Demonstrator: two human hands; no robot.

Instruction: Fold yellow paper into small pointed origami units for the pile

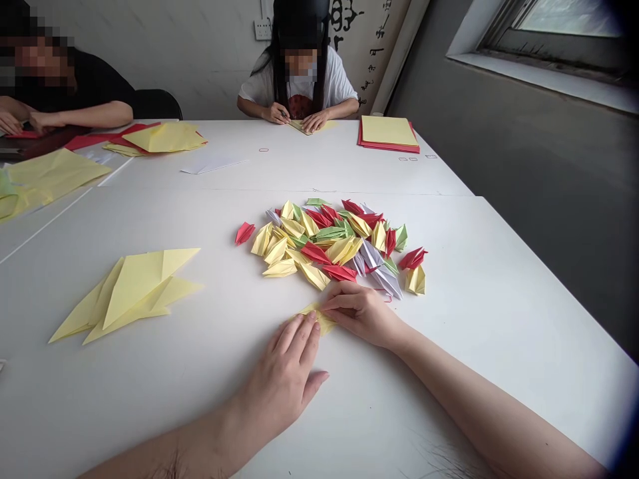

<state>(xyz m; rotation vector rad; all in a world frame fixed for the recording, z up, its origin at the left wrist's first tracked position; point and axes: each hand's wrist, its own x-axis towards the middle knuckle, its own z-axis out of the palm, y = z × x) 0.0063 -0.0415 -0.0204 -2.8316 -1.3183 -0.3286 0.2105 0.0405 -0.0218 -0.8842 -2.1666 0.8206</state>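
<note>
A: What lies at the centre of the figure?

B: The paper (pixel 326 324), small and yellow, on the near part of the table (pixel 499 319), partly hidden by fingers.

A: How are the hands placed?

B: The left hand (pixel 289 372) is open and palm down, its fingertips resting on the paper's left side, the thumb spread apart. The right hand (pixel 367 313) brings thumb and forefinger together at the right side; whether they pinch the paper or only press it cannot be told.

A: And just beyond?

B: A pile (pixel 324 243) of folded pieces: red, yellow, green and pale lilac. One red piece (pixel 244 233) lies apart to its left; to its right, a red and a yellow piece lie close together.

A: To the left?

B: The sheets (pixel 134 293), yellow, pointed and overlapping, well apart from the hands.

A: At the far side?

B: On the right, a stack (pixel 389 126), yellow over red. Left of it, a person in white (pixel 335 76) has both hands at another yellow paper. At far left sits a person in black (pixel 102 80).
</note>
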